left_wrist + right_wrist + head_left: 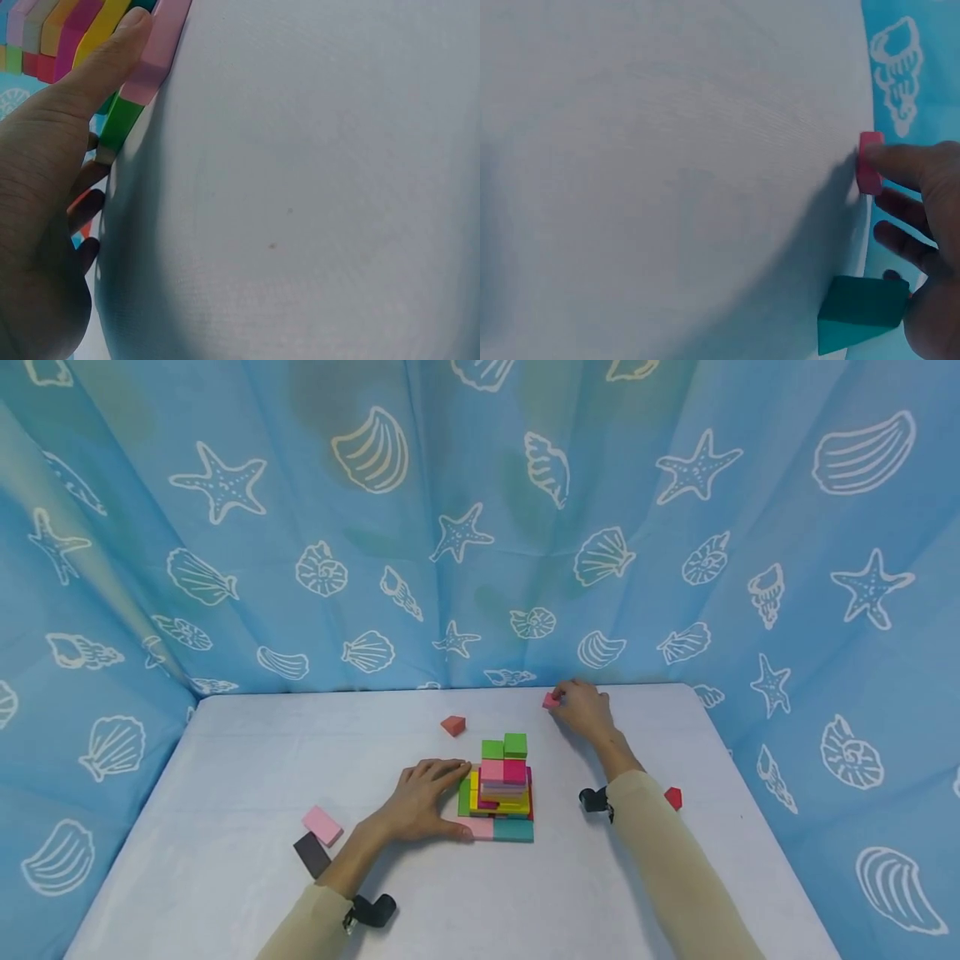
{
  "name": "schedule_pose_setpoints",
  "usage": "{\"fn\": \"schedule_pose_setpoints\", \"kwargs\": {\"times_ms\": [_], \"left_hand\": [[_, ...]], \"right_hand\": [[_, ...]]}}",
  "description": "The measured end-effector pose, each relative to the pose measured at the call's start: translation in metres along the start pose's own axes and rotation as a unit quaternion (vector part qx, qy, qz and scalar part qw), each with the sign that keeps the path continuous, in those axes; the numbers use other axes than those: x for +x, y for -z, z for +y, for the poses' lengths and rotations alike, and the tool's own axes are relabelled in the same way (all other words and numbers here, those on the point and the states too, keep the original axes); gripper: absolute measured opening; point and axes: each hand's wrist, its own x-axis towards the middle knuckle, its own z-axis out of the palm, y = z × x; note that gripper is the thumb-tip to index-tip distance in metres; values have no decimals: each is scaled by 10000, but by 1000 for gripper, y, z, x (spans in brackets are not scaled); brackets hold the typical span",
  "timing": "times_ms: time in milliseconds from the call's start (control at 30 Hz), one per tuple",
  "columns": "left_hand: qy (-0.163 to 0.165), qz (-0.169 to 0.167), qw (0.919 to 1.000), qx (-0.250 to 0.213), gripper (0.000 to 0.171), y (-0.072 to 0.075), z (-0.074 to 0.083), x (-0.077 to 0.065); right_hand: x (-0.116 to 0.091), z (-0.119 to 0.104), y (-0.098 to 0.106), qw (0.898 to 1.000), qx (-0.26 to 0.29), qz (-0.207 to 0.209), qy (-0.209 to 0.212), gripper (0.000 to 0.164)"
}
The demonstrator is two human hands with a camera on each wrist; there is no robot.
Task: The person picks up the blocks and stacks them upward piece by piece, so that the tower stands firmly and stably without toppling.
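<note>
A tower of colored blocks [504,771] stands mid-table on a flat base of blocks, with two green blocks [515,745] on top. My left hand [423,800] rests against the tower's left side, fingers spread and fairly straight. In the left wrist view its thumb touches a pink block [159,56] at the base, above a green block [120,124]. Near the table's far edge, my right hand [583,708] pinches a small pink block [551,701]. In the right wrist view the thumb lies on that pink block [870,169]; the other fingertips are partly hidden.
A teal block [859,311] lies beside the right hand in the right wrist view. An orange-red block [453,725] sits behind the tower, a red block [673,797] by the right forearm. Pink [322,825] and dark grey [312,855] blocks lie left. A blue curtain [420,568] borders the table.
</note>
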Motion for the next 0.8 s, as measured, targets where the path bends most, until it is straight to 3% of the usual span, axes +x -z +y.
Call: {"fn": "schedule_pose_setpoints", "kwargs": {"times_ms": [200,300,400,467,533,667,800], "left_hand": [[42,-66,10000,-13,107,-1,0,1],[85,-65,9999,15,107,2,1,1],[89,-23,10000,-15,107,4,1,1],[104,-28,9999,-30,108,5,2,1],[115,-36,9999,-24,108,5,1,1],[101,-13,9999,-3,107,4,0,2],[33,-54,10000,12,107,2,-1,1]], "right_hand": [[-7,-13,-2,9989,338,273,172,37],[-15,-36,14,9933,740,606,646,44],[-29,-66,39,9790,1433,705,1269,43],[-43,-84,54,9664,1955,479,1600,43],[-57,-99,64,9591,2135,152,1851,44],[-79,-113,69,9601,1814,-468,2078,45],[-91,-114,63,9632,1527,-772,2072,46]]}}
